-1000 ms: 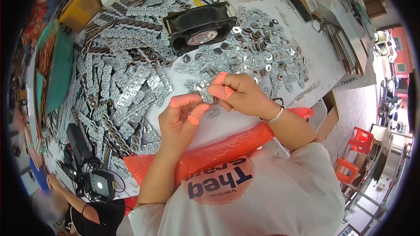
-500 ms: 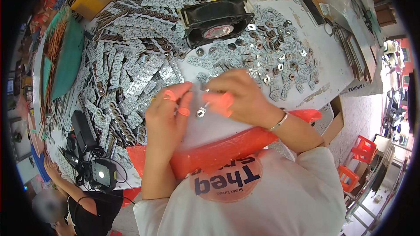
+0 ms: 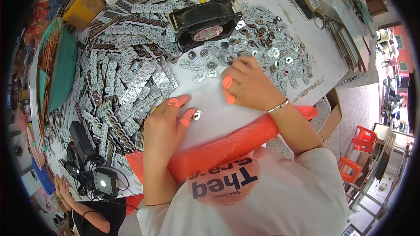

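My left hand (image 3: 164, 122) rests over the white tabletop with thumb and forefinger apart, an orange rubber finger sleeve on each. Just beyond its thumb tip lies a small shiny metal piece (image 3: 197, 115). Over at the near edge of a heap of loose small metal parts (image 3: 262, 37), my right hand (image 3: 253, 87) has its fingers bent down and spread. Its thumb and forefinger wear orange sleeves too and stand apart, with nothing visible between them. The other fingertips touch or hover over the parts; some blur there hides the contact.
A black fan (image 3: 205, 24) stands beyond my hands. Linked metal strips (image 3: 135, 70) are piled to the left, near a green basin (image 3: 65, 72) with copper-coloured wires. Red plastic wrap (image 3: 227, 146) lines the near edge. A black device (image 3: 103, 177) with cables sits near a co-worker's hand (image 3: 63, 190).
My hands have parted. The right hand has moved from beside the left, away to the parts heap. My left hand stays near the small metal piece. The view has shifted slightly.
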Tool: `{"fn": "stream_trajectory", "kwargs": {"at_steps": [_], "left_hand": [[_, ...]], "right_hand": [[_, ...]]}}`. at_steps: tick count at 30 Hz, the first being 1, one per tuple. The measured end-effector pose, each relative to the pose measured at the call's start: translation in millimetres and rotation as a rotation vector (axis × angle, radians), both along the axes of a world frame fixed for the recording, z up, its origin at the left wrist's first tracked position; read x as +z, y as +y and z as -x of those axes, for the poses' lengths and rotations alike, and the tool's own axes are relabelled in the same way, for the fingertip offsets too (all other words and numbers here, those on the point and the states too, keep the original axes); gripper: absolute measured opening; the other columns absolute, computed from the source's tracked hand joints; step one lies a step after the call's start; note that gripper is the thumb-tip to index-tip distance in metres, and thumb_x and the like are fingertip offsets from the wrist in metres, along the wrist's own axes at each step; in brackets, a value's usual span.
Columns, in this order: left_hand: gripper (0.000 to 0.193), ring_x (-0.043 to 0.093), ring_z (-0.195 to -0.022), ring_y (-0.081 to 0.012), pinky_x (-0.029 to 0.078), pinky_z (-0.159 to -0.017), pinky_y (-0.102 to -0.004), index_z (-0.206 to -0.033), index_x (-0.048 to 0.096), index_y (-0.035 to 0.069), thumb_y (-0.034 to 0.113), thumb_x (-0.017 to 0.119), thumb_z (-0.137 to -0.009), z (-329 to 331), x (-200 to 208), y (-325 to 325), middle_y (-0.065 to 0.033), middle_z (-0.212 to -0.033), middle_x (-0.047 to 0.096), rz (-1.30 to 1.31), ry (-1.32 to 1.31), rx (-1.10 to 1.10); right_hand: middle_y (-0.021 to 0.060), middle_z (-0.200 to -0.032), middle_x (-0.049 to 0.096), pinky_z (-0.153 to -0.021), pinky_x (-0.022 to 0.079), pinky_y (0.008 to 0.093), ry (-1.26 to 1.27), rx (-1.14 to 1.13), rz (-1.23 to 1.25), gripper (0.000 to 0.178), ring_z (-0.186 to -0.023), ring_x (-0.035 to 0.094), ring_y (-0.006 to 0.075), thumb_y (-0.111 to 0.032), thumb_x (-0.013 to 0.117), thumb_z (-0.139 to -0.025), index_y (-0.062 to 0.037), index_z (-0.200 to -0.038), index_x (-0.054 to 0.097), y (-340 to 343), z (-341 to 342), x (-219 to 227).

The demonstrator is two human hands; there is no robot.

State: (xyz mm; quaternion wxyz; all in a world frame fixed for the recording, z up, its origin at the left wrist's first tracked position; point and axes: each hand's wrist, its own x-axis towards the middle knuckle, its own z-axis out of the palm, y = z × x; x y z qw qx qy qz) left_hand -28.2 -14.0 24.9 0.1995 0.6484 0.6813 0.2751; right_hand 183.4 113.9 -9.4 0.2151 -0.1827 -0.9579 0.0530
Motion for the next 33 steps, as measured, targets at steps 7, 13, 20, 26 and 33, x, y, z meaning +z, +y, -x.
{"fn": "stream_trajectory", "kwargs": {"at_steps": [7, 13, 20, 26, 33], "left_hand": [[0.037, 0.059, -0.069, -0.0253, 0.049, -0.061, -0.0356, -0.103, 0.063, 0.004, 0.013, 0.075, -0.070, 5, 13, -8, -0.0105, -0.096, 0.063, 0.152, 0.021, -0.063], [0.039, 0.061, -0.085, -0.0296, 0.050, -0.071, -0.0395, -0.102, 0.063, 0.008, 0.010, 0.075, -0.065, 1, 16, -10, -0.0066, -0.108, 0.057, 0.162, 0.066, -0.132], [0.031, 0.060, -0.086, -0.0296, 0.049, -0.070, -0.0394, -0.096, 0.063, 0.005, 0.007, 0.074, -0.066, 2, 0, -11, -0.0064, -0.100, 0.058, 0.154, 0.056, -0.147], [0.030, 0.060, -0.086, -0.0298, 0.050, -0.071, -0.0391, -0.094, 0.062, 0.003, 0.012, 0.074, -0.069, -1, -3, -6, -0.0098, -0.097, 0.060, 0.123, -0.033, -0.067], [0.033, 0.060, -0.084, -0.0288, 0.050, -0.071, -0.0375, -0.095, 0.062, 0.005, 0.016, 0.075, -0.068, -1, -9, -2, -0.0088, -0.094, 0.060, 0.087, -0.029, -0.100]], "right_hand": [[0.0038, -0.085, 0.056, -0.090, 0.035, 0.0425, -0.035, -0.205, -0.023, 0.012, -0.088, 0.052, 0.0243, -0.011, 0.066, -0.068, -0.0069, -0.072, 0.055, 19, -24, 8], [0.0053, -0.090, 0.058, -0.085, 0.039, 0.0396, 0.150, -0.374, -0.092, 0.010, -0.085, 0.054, 0.0248, -0.008, 0.065, -0.072, -0.0053, -0.077, 0.057, 20, -27, 19], [0.0060, -0.077, 0.056, -0.059, 0.045, 0.0291, 0.224, 0.364, 1.059, 0.006, -0.069, 0.055, 0.0200, 0.001, 0.059, -0.080, -0.0025, -0.076, 0.055, -15, -5, 2], [0.0069, -0.076, 0.057, -0.062, 0.045, 0.0294, 0.304, 0.329, 1.088, 0.010, -0.070, 0.055, 0.0168, -0.002, 0.055, -0.084, -0.0011, -0.075, 0.053, 21, -18, -8], [-0.0001, -0.076, 0.063, -0.038, 0.031, 0.0188, 0.532, -0.349, 1.072, 0.015, -0.041, 0.041, 0.0024, -0.018, 0.055, -0.093, -0.0043, -0.090, 0.059, 3, 10, 9]]}}
